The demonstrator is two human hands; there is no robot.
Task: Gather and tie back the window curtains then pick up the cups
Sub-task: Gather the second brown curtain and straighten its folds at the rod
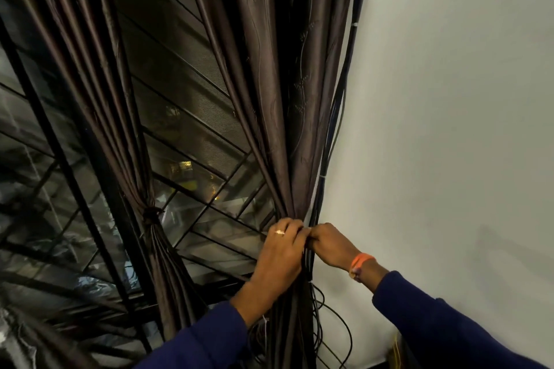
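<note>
Left curtain (150, 213) already knotted at its waist. Right curtain (281, 159) bunched against the wall (449, 99); left hand (280, 252) and right hand (328, 244) both clenched around it, tying apparently unfinished. Cups not in view.

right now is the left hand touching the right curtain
Touching: the head view shows the left hand wrapped around the gathered right curtain, fingers pressed into its folds.

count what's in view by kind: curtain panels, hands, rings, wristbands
curtain panels: 2 (tied one, gathered one)
hands: 2 (left hand, right hand)
rings: 1
wristbands: 1
total: 6
</note>
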